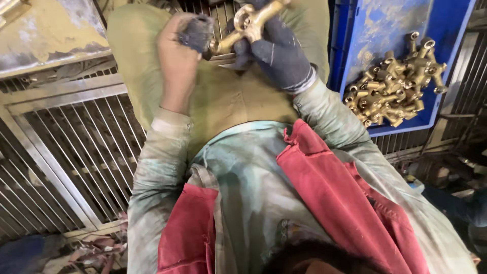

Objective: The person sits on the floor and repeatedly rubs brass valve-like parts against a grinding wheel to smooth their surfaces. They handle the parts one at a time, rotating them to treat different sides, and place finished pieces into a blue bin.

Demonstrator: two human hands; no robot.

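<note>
Brass fitting [251, 23] sits high in front of you, above your lap; your gloved right hand [276, 53] wraps its fingers closed around the body, while your bare left hand [177, 56] pinches a dark pad [197, 31] tight against the fitting's left end; hold the body firm so it cannot twist, and judge your pressure by keeping the pad flat on the metal, not on your fingertips; work over the olive cloth [223, 96] on your lap, so grit probably falls there; the blue tray [355, 56] of brass fittings [393, 86] lies near your right elbow, well within reach.
</note>
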